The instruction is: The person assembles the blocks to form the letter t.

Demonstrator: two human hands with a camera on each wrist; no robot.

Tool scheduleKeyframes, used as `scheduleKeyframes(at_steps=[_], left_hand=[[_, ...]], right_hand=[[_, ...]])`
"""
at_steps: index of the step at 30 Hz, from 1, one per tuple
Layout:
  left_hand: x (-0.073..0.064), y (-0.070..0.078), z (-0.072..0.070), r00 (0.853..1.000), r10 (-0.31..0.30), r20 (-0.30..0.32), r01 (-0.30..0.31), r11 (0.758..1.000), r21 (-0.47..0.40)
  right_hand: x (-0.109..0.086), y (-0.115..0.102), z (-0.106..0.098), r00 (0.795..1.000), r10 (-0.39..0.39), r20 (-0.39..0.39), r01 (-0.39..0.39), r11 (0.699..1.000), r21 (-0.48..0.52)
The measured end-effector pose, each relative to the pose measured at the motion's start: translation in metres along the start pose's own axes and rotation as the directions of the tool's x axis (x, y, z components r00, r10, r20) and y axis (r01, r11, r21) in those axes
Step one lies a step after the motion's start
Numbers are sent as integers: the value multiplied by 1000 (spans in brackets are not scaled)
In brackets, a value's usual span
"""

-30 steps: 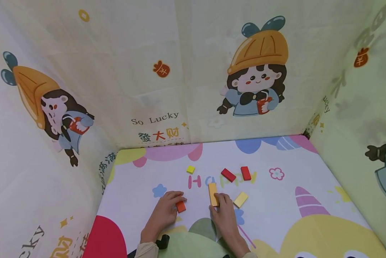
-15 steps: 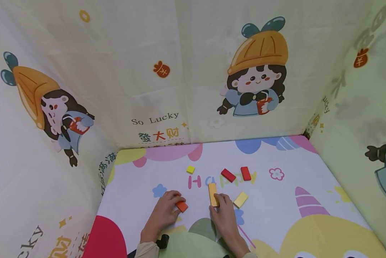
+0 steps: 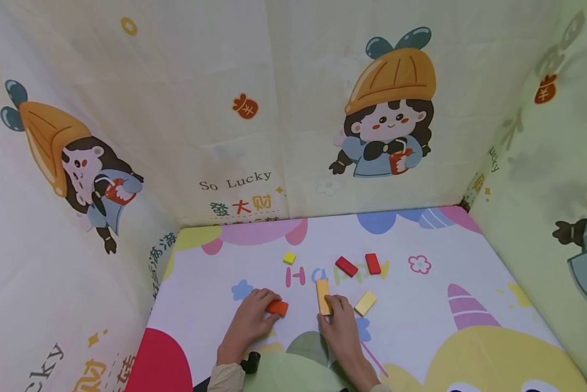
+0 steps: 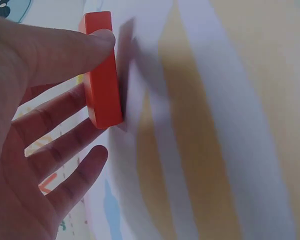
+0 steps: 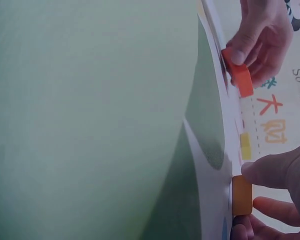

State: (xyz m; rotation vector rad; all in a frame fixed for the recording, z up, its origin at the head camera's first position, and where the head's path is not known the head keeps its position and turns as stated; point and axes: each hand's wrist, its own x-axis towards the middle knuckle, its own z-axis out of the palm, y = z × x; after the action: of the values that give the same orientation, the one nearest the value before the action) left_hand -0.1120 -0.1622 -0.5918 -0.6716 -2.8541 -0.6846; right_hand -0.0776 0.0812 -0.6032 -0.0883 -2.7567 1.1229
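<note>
My left hand (image 3: 249, 321) pinches a red-orange wooden block (image 3: 279, 308) between thumb and fingers, low over the table at left of centre. In the left wrist view the thumb presses one broad face of this block (image 4: 106, 90), and the other fingers spread behind it. To the right, my right hand (image 3: 342, 329) holds a long yellow-orange block (image 3: 322, 293) on the table, thumb near its close end and fingers along its right side. The right wrist view shows that block's end (image 5: 242, 196) between thumb and fingers.
A small yellow block (image 3: 289, 258) lies farther back. Two red blocks, one slanted (image 3: 346, 267) and one more upright (image 3: 373, 263), lie back right. A pale yellow block (image 3: 365, 303) sits just right of my right hand. Printed cloth walls (image 3: 303, 136) enclose the table (image 3: 401, 326).
The red-orange block has turned in my left hand, from pointing toward me to lying nearly sideways, and shifted slightly right. My right hand and its block have stayed almost in place.
</note>
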Motion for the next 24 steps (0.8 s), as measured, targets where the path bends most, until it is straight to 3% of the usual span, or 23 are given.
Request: scheduleKeyframes(at_steps=[6,12,16,24], left_hand=[[10,5,3,998,14,-60,-12,1000,20],[23,11,13,990,-52,-130,53,999,4],[33,12,23,979,-64,-193,65,998,-4],[48,20,32,975,-95,-200,91,995,-29]], right_hand=[[0,0,0,1000,20,13,-20,1000,9],[2,-1,-1,998,57,39,-58,998,9],[2,-2,-2,996,74,54,-74,997,2],[2,1,-2,998,48,45,-49,999,10]])
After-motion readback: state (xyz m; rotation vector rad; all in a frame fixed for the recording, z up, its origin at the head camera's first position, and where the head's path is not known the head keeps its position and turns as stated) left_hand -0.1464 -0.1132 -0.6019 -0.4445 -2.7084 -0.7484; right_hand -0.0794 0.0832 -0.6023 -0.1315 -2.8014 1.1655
